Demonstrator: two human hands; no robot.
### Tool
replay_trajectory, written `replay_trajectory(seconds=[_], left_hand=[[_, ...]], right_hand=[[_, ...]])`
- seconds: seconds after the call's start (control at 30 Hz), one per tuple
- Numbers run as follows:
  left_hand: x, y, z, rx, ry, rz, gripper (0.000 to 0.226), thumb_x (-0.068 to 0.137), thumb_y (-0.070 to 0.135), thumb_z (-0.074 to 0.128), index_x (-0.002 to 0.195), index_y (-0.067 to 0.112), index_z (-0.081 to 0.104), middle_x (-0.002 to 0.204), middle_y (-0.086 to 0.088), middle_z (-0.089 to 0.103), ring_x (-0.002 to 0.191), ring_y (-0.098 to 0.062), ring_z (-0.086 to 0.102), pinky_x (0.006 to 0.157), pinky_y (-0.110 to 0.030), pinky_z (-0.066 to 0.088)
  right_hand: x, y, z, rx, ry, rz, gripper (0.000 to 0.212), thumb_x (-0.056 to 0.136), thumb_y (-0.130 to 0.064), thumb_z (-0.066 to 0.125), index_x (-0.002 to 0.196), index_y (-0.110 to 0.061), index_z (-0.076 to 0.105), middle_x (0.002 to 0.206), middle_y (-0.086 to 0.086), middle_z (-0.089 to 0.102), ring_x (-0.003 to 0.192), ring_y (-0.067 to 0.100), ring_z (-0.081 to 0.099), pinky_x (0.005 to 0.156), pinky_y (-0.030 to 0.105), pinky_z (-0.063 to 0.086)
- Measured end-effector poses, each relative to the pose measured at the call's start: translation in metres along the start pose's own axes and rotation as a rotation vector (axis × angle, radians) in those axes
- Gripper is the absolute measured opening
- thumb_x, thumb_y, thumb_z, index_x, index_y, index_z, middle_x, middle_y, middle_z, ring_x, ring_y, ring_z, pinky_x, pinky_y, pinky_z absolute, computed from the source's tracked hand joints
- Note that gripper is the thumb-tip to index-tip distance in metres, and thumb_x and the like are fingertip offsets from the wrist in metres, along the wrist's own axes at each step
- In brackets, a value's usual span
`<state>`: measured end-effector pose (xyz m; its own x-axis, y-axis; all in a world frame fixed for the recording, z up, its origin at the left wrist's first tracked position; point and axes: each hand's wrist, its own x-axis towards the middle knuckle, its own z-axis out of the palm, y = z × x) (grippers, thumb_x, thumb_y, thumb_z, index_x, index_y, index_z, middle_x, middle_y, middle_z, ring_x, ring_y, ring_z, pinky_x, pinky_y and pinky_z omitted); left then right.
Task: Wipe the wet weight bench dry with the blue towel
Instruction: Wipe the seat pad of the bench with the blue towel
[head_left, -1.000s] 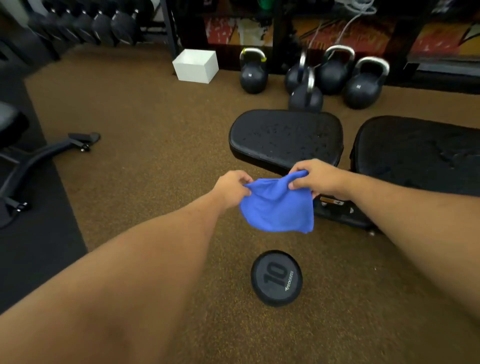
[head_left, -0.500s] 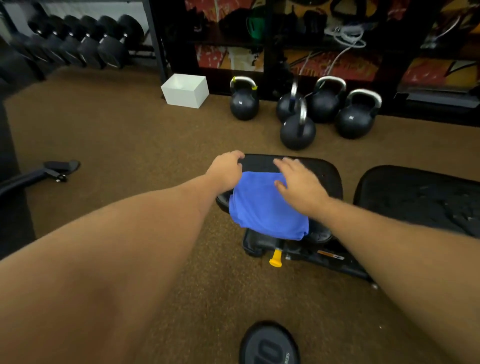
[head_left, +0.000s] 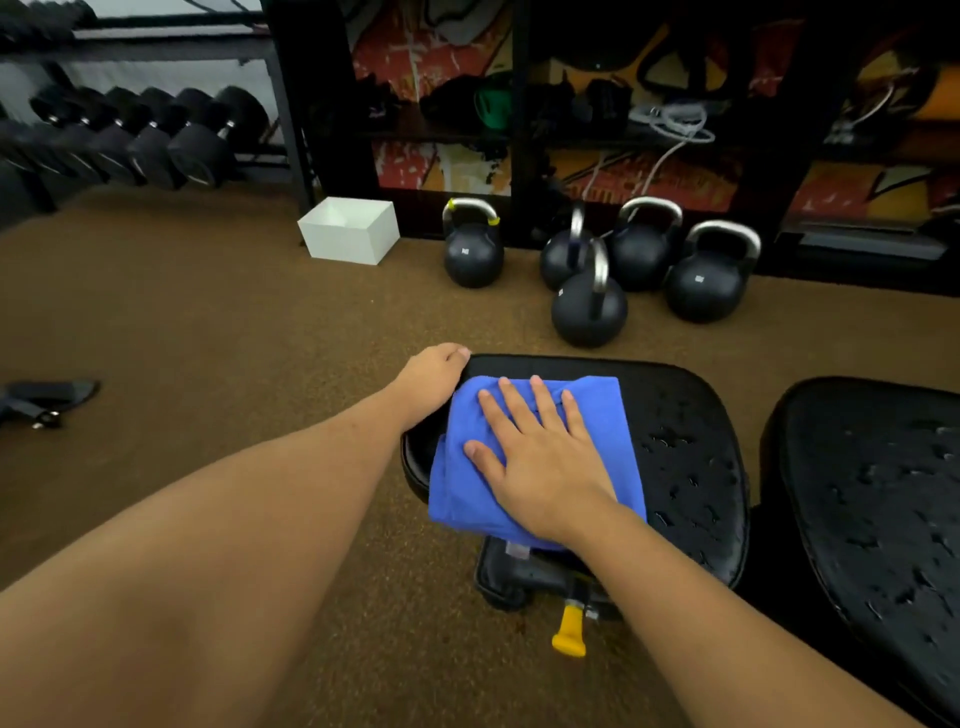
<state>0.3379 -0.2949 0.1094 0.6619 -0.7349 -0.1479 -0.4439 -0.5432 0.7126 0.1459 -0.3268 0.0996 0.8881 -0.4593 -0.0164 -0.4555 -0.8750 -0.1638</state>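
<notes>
The blue towel (head_left: 457, 478) lies folded on the left half of the bench's black seat pad (head_left: 685, 447). Water drops cover the pad's bare right half. My right hand (head_left: 540, 457) lies flat on the towel with fingers spread, pressing it down. My left hand (head_left: 431, 374) is curled at the pad's far left corner, where the towel's corner meets the edge; its fingers are hidden. The bench's back pad (head_left: 872, 493) at the right is also beaded with water.
A yellow adjustment knob (head_left: 569, 631) sticks out under the seat. Several kettlebells (head_left: 589, 306) stand just beyond the bench, with a white box (head_left: 349, 231) to their left. A dumbbell rack (head_left: 156, 140) fills the far left. Another machine's black foot (head_left: 47, 397) lies on the brown floor.
The towel went from hanging between both hands to lying on the seat pad. My right hand let go of its corner and now lies flat on it. The view came closer.
</notes>
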Motion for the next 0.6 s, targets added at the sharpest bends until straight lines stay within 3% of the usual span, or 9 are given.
replay_trajectory(seconds=[0.1, 0.23, 0.3, 0.4, 0.5, 0.6], left_hand=[[0.012, -0.001, 0.003, -0.088, -0.053, -0.003, 0.034, 0.105, 0.018, 0.041, 0.113, -0.002, 0.067, 0.116, -0.016, 0.067, 0.099, -0.021, 0.06, 0.09, -0.03, 0.042], [0.025, -0.014, 0.006, 0.034, -0.007, 0.033, 0.024, 0.103, 0.017, 0.043, 0.103, 0.003, 0.062, 0.118, -0.018, 0.065, 0.11, -0.032, 0.06, 0.087, -0.029, 0.038], [0.019, -0.012, 0.005, -0.066, 0.085, 0.027, 0.026, 0.104, 0.02, 0.04, 0.09, 0.012, 0.061, 0.123, -0.024, 0.062, 0.115, -0.037, 0.058, 0.089, -0.033, 0.041], [0.006, -0.012, 0.003, -0.208, 0.227, 0.049, 0.039, 0.105, 0.025, 0.036, 0.109, -0.003, 0.063, 0.123, -0.028, 0.06, 0.116, -0.04, 0.056, 0.092, -0.038, 0.045], [-0.005, -0.011, 0.003, -0.268, 0.295, 0.091, 0.037, 0.102, 0.022, 0.035, 0.096, 0.001, 0.065, 0.112, -0.02, 0.067, 0.102, -0.034, 0.059, 0.08, -0.035, 0.039], [-0.01, -0.011, 0.001, -0.415, 0.295, 0.051, 0.041, 0.099, 0.024, 0.035, 0.089, 0.011, 0.073, 0.095, -0.006, 0.073, 0.091, -0.02, 0.064, 0.082, -0.032, 0.044]], right_hand=[[0.034, 0.0, 0.002, 0.019, 0.032, 0.048, 0.067, 0.098, -0.062, 0.01, 0.157, -0.031, 0.001, 0.165, -0.007, -0.006, 0.15, 0.023, -0.014, 0.12, 0.05, -0.009], [0.068, 0.0, 0.005, 0.038, 0.054, 0.095, 0.064, 0.099, -0.058, 0.013, 0.157, -0.03, 0.006, 0.165, -0.007, 0.0, 0.151, 0.025, -0.008, 0.12, 0.05, -0.006], [0.079, 0.001, 0.004, 0.033, 0.062, 0.106, 0.062, 0.1, -0.055, 0.013, 0.156, -0.029, 0.008, 0.165, -0.005, 0.002, 0.151, 0.026, -0.005, 0.121, 0.05, -0.004], [0.083, -0.001, 0.001, 0.008, 0.059, 0.118, 0.063, 0.101, -0.054, 0.012, 0.157, -0.027, 0.007, 0.165, -0.003, 0.002, 0.151, 0.027, -0.004, 0.121, 0.05, -0.003], [0.065, -0.013, 0.002, 0.026, 0.048, 0.13, 0.065, 0.1, -0.057, 0.012, 0.157, -0.026, 0.006, 0.165, -0.002, 0.001, 0.151, 0.026, -0.004, 0.121, 0.049, -0.003], [0.025, -0.04, 0.009, 0.048, 0.05, 0.099, 0.064, 0.1, -0.057, 0.013, 0.157, -0.027, 0.004, 0.165, -0.003, -0.003, 0.151, 0.023, -0.007, 0.121, 0.047, -0.004]])
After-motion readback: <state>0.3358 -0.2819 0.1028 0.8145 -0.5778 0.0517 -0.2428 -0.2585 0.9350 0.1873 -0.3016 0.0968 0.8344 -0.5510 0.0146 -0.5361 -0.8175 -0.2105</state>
